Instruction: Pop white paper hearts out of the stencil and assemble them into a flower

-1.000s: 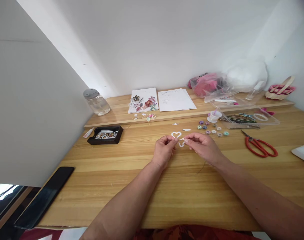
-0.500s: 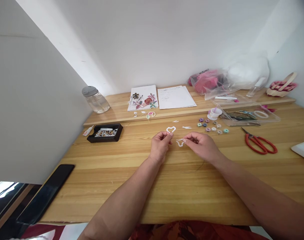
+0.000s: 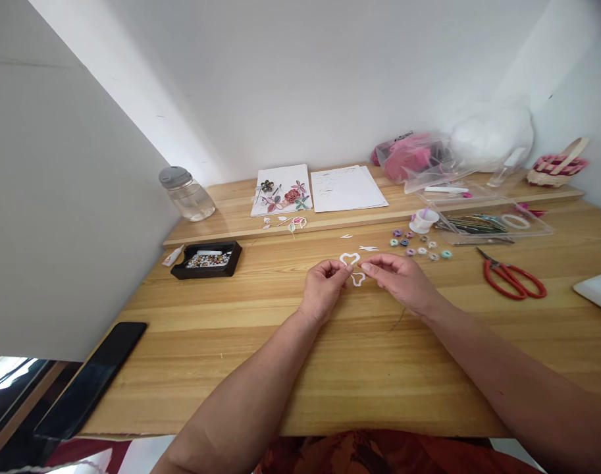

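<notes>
In the head view my left hand (image 3: 324, 284) pinches a white heart-shaped outline (image 3: 349, 255) at its lower tip. My right hand (image 3: 401, 275), thumb and fingertips pressed together, is close by on the right. Just below the fingertips hangs a second, smaller white outline piece (image 3: 359, 283), whose upper edge meets the right fingers. The two pieces are close together, and I cannot tell whether they touch. Small white cut leaf shapes (image 3: 368, 248) lie on the table beyond my hands. A thin dark thread-like line (image 3: 397, 320) shows below my right wrist.
Red-handled scissors (image 3: 515, 276), small thread bobbins (image 3: 410, 251) and a clear tray (image 3: 542, 228) of tools lie to the right. On the left are a black bead box (image 3: 237, 255), a black phone-like slab (image 3: 107, 365) and a bottle (image 3: 194, 201). Papers (image 3: 347, 191) lie on the rear ledge.
My left hand has moved right with the heart-shaped outline, towards my right hand. The smaller white piece has turned and now sits just below the heart outline.
</notes>
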